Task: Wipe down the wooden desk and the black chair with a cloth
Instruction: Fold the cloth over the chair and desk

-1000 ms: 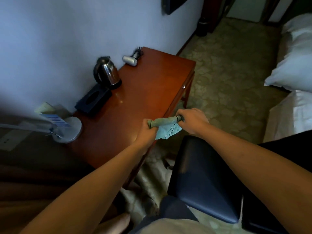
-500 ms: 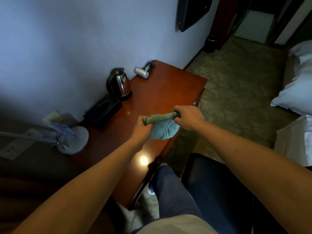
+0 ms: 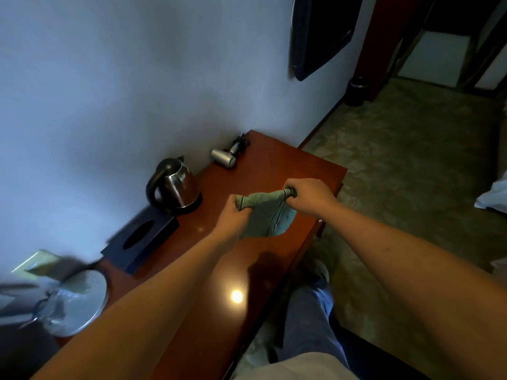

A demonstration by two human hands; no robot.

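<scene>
The pale green cloth [image 3: 267,215] hangs in the air above the middle of the glossy reddish-brown wooden desk [image 3: 277,165], stretched into a rolled band along its top edge while the rest droops free. The left hand [image 3: 233,218] grips its left end with fingers curled round it; the right hand [image 3: 310,196] grips the right end the same way. The cloth does not appear to touch the wood yet, so wiping looks not yet begun.

The risks sit along the wall side. A wide sweep left could catch the shiny steel kettle with black handle [image 3: 175,185] or the flat black tissue box [image 3: 142,237] near it, and push them; at the far corner the small silver hair dryer [image 3: 223,158] and its cord could be dragged. The round grey lamp base [image 3: 82,303] crowds the near left end.

Open room lies on the right half of the desk, from the centre to its right edge, beyond which is patterned carpet [image 3: 411,160]. A bunched cloth may slip over that edge. The black chair is barely in view at the lower right, too dark to make out clearly.
</scene>
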